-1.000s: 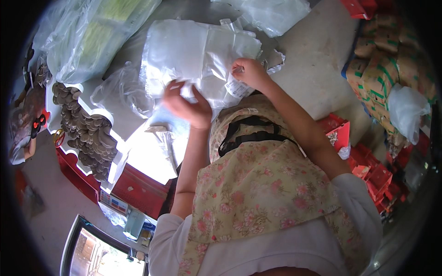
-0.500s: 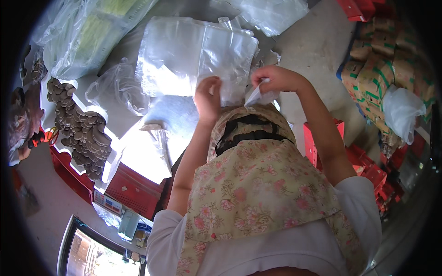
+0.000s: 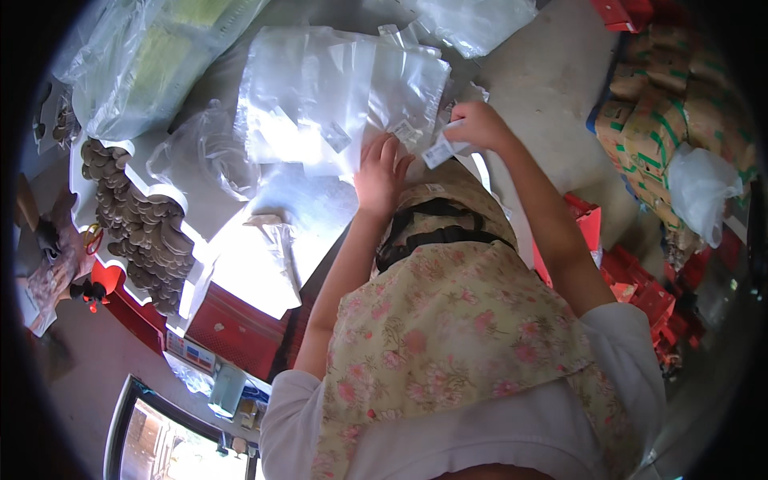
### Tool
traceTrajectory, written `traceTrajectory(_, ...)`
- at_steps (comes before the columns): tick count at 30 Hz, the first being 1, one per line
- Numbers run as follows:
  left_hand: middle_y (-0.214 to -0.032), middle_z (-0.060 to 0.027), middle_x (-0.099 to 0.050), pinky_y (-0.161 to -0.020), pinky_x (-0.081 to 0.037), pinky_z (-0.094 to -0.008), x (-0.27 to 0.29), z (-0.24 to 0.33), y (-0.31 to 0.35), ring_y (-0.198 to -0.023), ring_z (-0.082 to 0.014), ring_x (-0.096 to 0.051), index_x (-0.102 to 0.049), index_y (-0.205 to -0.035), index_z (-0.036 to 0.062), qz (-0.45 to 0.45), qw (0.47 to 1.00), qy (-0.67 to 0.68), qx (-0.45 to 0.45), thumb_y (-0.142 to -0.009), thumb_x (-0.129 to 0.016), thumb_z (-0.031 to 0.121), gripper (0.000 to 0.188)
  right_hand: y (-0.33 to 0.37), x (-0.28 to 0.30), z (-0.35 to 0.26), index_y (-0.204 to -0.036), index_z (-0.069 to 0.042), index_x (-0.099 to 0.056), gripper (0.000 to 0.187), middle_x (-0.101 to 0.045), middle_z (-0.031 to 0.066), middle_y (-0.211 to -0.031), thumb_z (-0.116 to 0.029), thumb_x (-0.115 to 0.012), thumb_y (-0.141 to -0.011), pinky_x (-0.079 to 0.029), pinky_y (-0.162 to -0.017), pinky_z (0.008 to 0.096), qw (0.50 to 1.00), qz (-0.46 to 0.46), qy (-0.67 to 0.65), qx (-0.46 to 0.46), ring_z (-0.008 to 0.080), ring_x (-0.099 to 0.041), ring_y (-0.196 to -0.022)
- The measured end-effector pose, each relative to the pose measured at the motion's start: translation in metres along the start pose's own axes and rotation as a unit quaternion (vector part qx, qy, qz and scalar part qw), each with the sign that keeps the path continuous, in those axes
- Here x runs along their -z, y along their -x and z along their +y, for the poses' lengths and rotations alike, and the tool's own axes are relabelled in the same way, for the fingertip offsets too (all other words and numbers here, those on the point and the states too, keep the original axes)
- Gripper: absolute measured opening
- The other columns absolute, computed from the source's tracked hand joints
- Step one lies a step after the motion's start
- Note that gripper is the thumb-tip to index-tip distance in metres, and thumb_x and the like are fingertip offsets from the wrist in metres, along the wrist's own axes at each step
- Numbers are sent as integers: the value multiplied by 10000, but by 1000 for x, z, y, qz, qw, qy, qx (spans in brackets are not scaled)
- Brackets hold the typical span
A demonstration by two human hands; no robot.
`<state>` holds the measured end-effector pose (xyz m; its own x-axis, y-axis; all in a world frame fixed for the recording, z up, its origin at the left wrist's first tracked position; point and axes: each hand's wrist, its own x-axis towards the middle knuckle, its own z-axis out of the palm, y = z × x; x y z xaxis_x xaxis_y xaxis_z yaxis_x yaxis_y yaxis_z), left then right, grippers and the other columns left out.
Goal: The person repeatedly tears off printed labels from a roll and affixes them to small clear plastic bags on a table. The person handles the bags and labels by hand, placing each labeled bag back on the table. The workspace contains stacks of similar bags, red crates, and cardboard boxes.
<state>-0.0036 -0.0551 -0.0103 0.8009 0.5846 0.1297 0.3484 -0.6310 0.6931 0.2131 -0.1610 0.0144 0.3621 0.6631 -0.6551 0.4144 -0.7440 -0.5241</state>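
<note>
A stack of clear plastic bags (image 3: pixel 300 88) lies on the table in front of me. My left hand (image 3: pixel 379 178) rests on the near edge of the stack, fingers stretched over the film and a gap at the thumb. Just beyond its fingertips a small printed label (image 3: pixel 406 131) sits on the plastic; another label (image 3: pixel 336 137) lies farther left. My right hand (image 3: pixel 478 126), to the right of the bags, pinches a label strip (image 3: pixel 442 150) that hangs toward the left hand. The strip's upper end is hidden in the fingers.
Sliced brown pieces (image 3: pixel 148 228) fill a white scalloped tray at left, beside a crumpled clear bag (image 3: pixel 210 152). A large bag of pale green contents (image 3: pixel 164 76) lies at far left. Brown taped packages (image 3: pixel 652 120) and red crates (image 3: pixel 640 288) stand at right. Another person (image 3: pixel 52 264) is at the left edge.
My left hand has shifted right along the bags' near edge. My right hand has risen slightly, and the strip's printed face now shows. Labels are now visible on the bags. The person at left has moved.
</note>
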Motion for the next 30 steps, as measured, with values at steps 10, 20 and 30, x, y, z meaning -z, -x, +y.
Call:
traceTrajectory(10, -942, -147, -680, -784, -485, -321, 48, -9, -31, -855, -255, -626, -656, -963, -41, 177, 888, 281, 318, -882, -621, 67, 140, -7, -9, -50, -829, -21, -623, 95, -662, 35, -824, -66, -686, -774, -494, -754, 288, 942, -67, -237, 230, 150, -638, -815)
traceTrajectory(20, -1014, -137, -657, -803, -493, -427, -7, -7, 0, -919, -351, -623, -591, -999, 52, 22, 998, 41, -37, -837, -651, 105, 181, -29, -33, -5, -812, -24, -676, 294, -668, 150, -765, -227, -790, -633, -500, -631, 383, 992, 110, -13, 59, 296, -649, -681)
traceTrajectory(30, -888, -103, -687, -700, -500, -296, 33, -15, -18, -770, -178, -627, -653, -900, -26, 91, 931, 232, 267, -886, -614, 64, 100, 4, 15, -40, -852, -46, -656, 113, -620, -10, -796, -113, -680, -764, -462, -776, 282, 945, -135, -188, 233, 102, -571, -800)
